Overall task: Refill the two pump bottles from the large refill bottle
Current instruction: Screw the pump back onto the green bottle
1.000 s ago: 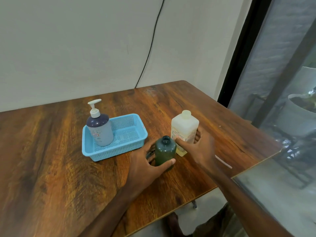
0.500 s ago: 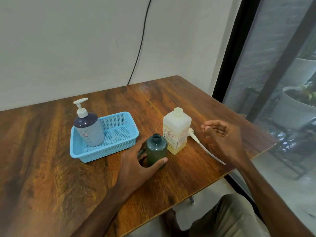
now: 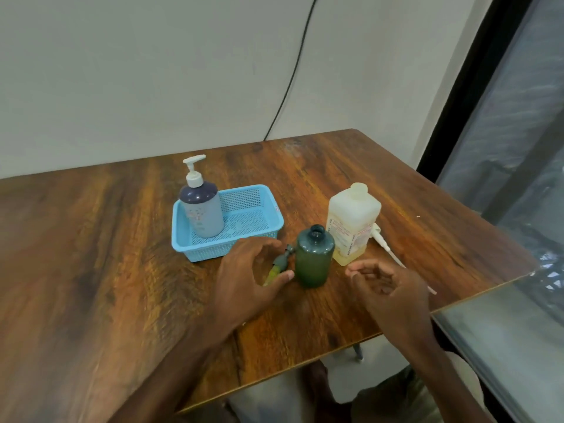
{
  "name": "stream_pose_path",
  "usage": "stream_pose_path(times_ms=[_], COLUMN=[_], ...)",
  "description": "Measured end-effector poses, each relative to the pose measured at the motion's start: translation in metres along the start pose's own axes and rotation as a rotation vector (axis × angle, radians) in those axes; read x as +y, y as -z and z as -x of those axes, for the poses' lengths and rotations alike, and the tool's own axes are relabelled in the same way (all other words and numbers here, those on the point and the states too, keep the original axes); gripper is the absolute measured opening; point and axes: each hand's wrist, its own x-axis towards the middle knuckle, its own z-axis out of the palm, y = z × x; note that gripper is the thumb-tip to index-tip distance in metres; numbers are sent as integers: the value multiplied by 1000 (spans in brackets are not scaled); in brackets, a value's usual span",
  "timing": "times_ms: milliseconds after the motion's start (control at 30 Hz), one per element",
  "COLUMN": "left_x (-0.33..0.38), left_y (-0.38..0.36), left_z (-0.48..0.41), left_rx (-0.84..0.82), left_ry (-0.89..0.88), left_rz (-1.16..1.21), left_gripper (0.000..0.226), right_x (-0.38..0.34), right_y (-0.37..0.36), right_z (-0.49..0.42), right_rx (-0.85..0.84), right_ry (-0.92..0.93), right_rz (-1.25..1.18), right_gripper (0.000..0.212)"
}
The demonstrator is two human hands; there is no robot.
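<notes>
The person's left grip [image 3: 244,279] is half wide, its fingers loosely arched over the table [image 3: 91,254] and closed on nothing. Its thumb tip lies at the yellowish tube of a dark green pump [image 3: 282,261] that lies flat on the wood; I cannot tell whether thumb and tube touch. The right grip [image 3: 393,288] hangs just above the table near its front edge. Its fingers are softly curled towards the palm, and it too is empty.

Between the two stands the green bottle [image 3: 314,257], upright, neck open, with the dark green pump just beside it on the left. Just behind it and to the right is the large refill bottle [image 3: 354,224], pale and square-shouldered, upright, with no cap. A shallow layer of yellow liquid shows at its bottom. A white pump [image 3: 386,247] with a long tube lies on the table at the refill bottle's right side, its tube running towards the right grip.

Further left sits a blue basket [image 3: 201,250], and in its left end stands the second pump bottle [image 3: 201,212], greyish purple, upright, its white pump head in place. Behind the table a black cable [image 3: 293,71] runs down the pale wall, and dark-framed glass stands to the right.
</notes>
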Motion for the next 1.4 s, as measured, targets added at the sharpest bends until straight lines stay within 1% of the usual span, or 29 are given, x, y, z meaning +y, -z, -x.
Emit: stream_pose_path(times_ms=[33, 100, 267, 367, 500, 633, 700, 833, 933, 1033, 1133, 1233, 1300, 1400], left_x=[-4, -11, -11, -7, -2, 0, 4, 22, 47, 74, 96, 115, 127, 139], left_y=[4, 9, 1, -11, -23, -15, -1, 32, 52, 62, 60, 56, 54, 56], left_z=[3, 7, -2, -16, -28, -27, -21, -4, 5, 6, -1, -15, -25, -39], left_rx=[5, -26, -106, -153, -182, -193, -169, -1, 73, 74, 52, 100, 138, 167], left_ry=[30, 91, 207, 193, 172, 156, 149, 130, 120, 72, 44, 55, 46, -5], left_rz=[-26, -66, -83, -159, -270, -284, -243, -66, 129, 307, 415, 520, 533, 449], left_gripper=[46, 39, 36, 37, 29, 25, 26, 34, 30, 26, 29, 27, 27, 30], right_x=[-6, -16, -34, -38, -39, -39, -40, -50, -66, -83, -96, -106, -113, -124], right_y=[-6, -19, -49, -56, -55, -49, -46, -42, -38, -28, -12, 4, 15, 32], right_z=[7, 18, 23, 19, 14, 10, 10, 15, 18, 14, 3, -14, -27, -43], right_rx=[-4, -31, -123, -153, -175, -188, -192, -166, -179, -159, -112, -65, -52, -65], right_ry=[31, 55, 43, 29, 2, -21, -34, -20, 2, 35, 67, 100, 119, 125], right_rz=[1, -21, -17, 17, 10, 22, -5, -112, -280, -438, -524, -557, -568, -576], right_gripper=[14, 14, 15, 15, 17, 18, 18, 16, 29, 42, 41, 40, 40, 40])
